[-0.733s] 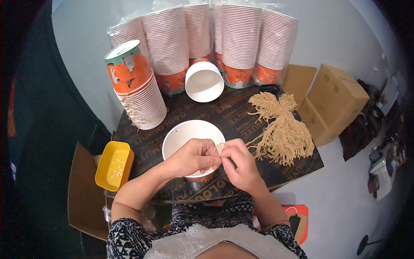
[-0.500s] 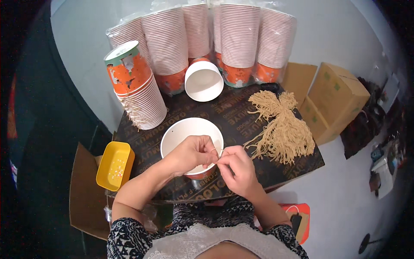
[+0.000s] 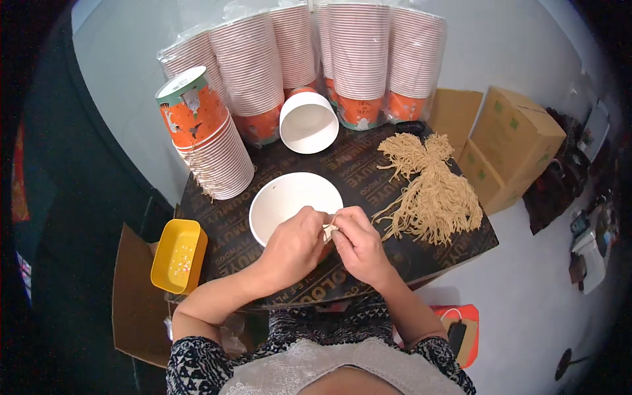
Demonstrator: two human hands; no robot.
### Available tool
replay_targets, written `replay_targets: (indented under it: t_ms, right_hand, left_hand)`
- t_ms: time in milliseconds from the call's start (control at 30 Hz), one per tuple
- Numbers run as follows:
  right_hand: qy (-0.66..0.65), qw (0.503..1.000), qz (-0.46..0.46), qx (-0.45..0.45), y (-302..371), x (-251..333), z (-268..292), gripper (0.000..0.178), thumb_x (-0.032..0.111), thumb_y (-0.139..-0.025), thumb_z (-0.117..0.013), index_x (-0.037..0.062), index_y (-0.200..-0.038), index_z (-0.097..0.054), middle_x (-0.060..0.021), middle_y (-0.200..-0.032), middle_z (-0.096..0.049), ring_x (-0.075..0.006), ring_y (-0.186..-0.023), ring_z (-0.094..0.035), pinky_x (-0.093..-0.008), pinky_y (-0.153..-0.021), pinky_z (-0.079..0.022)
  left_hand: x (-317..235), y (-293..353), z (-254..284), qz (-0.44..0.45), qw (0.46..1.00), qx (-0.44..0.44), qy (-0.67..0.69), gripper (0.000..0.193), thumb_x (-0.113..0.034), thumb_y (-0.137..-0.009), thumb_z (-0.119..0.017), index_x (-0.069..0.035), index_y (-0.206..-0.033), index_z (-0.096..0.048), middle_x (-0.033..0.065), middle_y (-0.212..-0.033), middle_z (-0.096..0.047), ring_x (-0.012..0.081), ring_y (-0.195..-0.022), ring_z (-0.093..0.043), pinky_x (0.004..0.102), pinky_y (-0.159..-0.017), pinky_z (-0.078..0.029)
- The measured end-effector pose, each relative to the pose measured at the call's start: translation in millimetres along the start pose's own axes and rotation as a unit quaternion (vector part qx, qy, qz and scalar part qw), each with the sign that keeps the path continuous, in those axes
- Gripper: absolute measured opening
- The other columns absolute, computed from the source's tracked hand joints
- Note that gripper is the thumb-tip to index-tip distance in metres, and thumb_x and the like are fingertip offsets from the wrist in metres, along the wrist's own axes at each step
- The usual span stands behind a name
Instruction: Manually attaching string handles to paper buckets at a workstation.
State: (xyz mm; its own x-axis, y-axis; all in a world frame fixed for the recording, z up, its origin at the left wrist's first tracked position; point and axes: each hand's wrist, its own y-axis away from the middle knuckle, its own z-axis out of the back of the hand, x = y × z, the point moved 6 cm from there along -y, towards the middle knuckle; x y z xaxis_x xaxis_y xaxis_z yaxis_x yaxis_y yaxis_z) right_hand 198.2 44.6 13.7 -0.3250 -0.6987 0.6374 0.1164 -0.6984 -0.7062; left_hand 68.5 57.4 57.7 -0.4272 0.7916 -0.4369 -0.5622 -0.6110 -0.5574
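A white-lined paper bucket (image 3: 289, 197) stands mouth up near the front of the table. Both hands meet at its near right rim. My left hand (image 3: 296, 242) is closed with bent fingers at the rim, and my right hand (image 3: 359, 245) pinches close beside it. Between the fingertips shows a short bit of pale cord (image 3: 329, 230); its ends and any knot are hidden. Beyond lies another paper bucket (image 3: 308, 125) on its side. To the right spreads a tied bundle of tan cords (image 3: 438, 201).
An orange and green stack of upturned buckets (image 3: 217, 158), cords hanging from its rims, stands at left. A yellow tub (image 3: 178, 257) with small pale bits sits at the table's left edge. Wrapped bucket stacks (image 3: 359, 52) line the back. Cardboard boxes (image 3: 520, 138) stand at right.
My left hand has turned more knuckles-up and moved slightly toward me at the rim. The bucket's mouth has shifted a little. My right hand stays by the left, still pinching.
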Motion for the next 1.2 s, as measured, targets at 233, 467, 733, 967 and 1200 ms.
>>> replay_targets:
  t_ms: [233,467,733,967,1200]
  right_hand:
    - [-0.007,1.0,-0.006,0.006,-2,-2,-1,0.028,-0.004,-0.09,-0.056,-0.002,-0.117,-0.065,-0.0135,-0.101,-0.057,-0.0242,-0.088,-0.06,-0.0312,-0.077,-0.05]
    - [-0.053,0.997,-0.037,0.029,0,-7,-4,0.014,-0.004,-0.089,-0.057,-0.0033,-0.102,-0.064,-0.0117,-0.102,-0.058,-0.0228,-0.088,-0.06,-0.0306,-0.077,-0.049]
    - [0.115,0.981,0.107,-0.111,24,19,-6,0.017,-0.009,-0.079,-0.067,0.0005,-0.092,-0.06,-0.0186,-0.114,-0.049,-0.0285,-0.094,-0.055,-0.033,-0.079,-0.048]
    - [0.112,0.976,0.181,-0.044,45,25,-13,0.021,-0.013,-0.075,-0.064,-0.0042,-0.093,-0.061,-0.0171,-0.114,-0.046,-0.0275,-0.095,-0.052,-0.0318,-0.079,-0.048]
    - [0.057,0.986,0.111,-0.112,36,17,-4,0.017,-0.01,-0.081,-0.064,-0.0006,-0.094,-0.059,-0.0174,-0.112,-0.055,-0.021,-0.075,-0.057,-0.0289,-0.071,-0.05]
  left_hand:
    - [8,13,-3,-0.043,0.992,-0.044,-0.112,0.021,-0.003,-0.081,-0.07,-0.001,-0.09,-0.051,0.0167,-0.073,-0.06,0.0348,-0.064,-0.064,0.0432,-0.054,-0.05]
    - [4,21,0,-0.039,0.995,-0.05,-0.082,0.02,-0.006,-0.084,-0.071,-0.002,-0.092,-0.053,0.0143,-0.065,-0.063,0.0334,-0.059,-0.066,0.0409,-0.052,-0.051]
    - [15,16,7,0.123,0.99,-0.019,0.072,0.008,-0.002,-0.089,-0.064,0.004,-0.088,-0.058,0.0184,-0.075,-0.069,0.0292,-0.069,-0.072,0.0355,-0.059,-0.056]
    - [31,10,4,0.232,0.967,-0.006,0.106,0.006,-0.001,-0.091,-0.057,0.004,-0.088,-0.057,0.0166,-0.072,-0.068,0.0261,-0.067,-0.072,0.0348,-0.06,-0.055]
    - [26,10,4,0.162,0.984,-0.042,0.055,0.005,-0.001,-0.089,-0.061,0.003,-0.089,-0.058,0.0158,-0.071,-0.067,0.028,-0.067,-0.072,0.0363,-0.06,-0.055]
